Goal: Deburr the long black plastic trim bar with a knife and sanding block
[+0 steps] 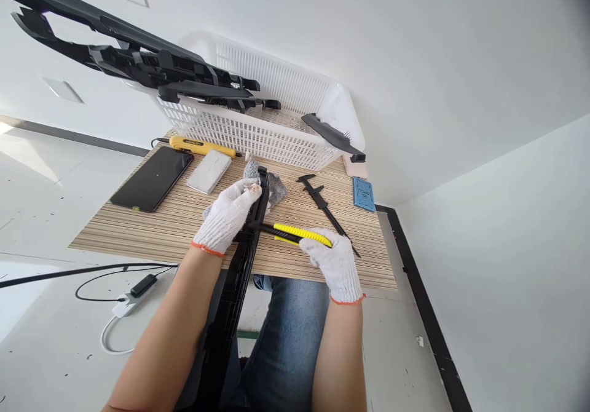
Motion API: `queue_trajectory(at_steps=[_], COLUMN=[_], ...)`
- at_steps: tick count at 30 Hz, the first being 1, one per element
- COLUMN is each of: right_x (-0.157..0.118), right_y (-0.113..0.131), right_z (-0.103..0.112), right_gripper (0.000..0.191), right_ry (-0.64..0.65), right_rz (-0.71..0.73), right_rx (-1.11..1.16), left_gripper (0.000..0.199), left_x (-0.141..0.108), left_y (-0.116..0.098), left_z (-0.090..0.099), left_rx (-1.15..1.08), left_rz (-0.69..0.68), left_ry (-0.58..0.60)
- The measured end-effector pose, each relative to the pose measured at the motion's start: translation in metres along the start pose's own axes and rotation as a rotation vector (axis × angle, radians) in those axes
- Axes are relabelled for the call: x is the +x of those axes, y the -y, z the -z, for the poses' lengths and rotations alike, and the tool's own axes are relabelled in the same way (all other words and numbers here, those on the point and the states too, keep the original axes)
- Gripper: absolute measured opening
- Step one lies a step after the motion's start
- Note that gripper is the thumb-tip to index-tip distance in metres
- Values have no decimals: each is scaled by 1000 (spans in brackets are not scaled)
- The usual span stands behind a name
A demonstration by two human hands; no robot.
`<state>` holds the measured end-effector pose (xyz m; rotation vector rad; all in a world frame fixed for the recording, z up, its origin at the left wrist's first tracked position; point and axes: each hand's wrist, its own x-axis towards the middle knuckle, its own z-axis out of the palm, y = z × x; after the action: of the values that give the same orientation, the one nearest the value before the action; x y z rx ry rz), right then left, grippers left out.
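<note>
At frame centre we see the trim strip (249, 240) on the table (152, 233); the basket (276, 135) sits behind it, the phone (152, 178) left, the caliper (325, 206) right.

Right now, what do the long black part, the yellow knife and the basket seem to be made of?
Long black part: probably moulded plastic, matte, with ribs. Yellow knife in the right hand: glossy plastic body, it seems; its blade cannot be seen clearly. Basket: white plastic, perforated grid walls.

White knit gloves on both hands (228, 215), orange cuffs, blue jeans (288, 326)
</note>
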<state>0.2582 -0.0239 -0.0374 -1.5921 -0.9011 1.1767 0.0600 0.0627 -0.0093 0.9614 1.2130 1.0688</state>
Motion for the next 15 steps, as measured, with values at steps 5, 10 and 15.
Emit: queue_trajectory(at_steps=[5, 10, 15], right_x=[-1, 0, 0], right_y=[0, 0, -1], right_z=[1, 0, 0], right_gripper=[37, 39, 39], right_ry=[32, -38, -37], right_rz=[4, 32, 28], right_rx=[-14, -28, -22], left_gripper=[47, 48, 40], left_x=[0, 1, -2], left_y=[1, 2, -2], left_z=[0, 1, -1], left_rx=[3, 22, -18], left_rz=[0, -33, 5], left_ry=[9, 2, -11])
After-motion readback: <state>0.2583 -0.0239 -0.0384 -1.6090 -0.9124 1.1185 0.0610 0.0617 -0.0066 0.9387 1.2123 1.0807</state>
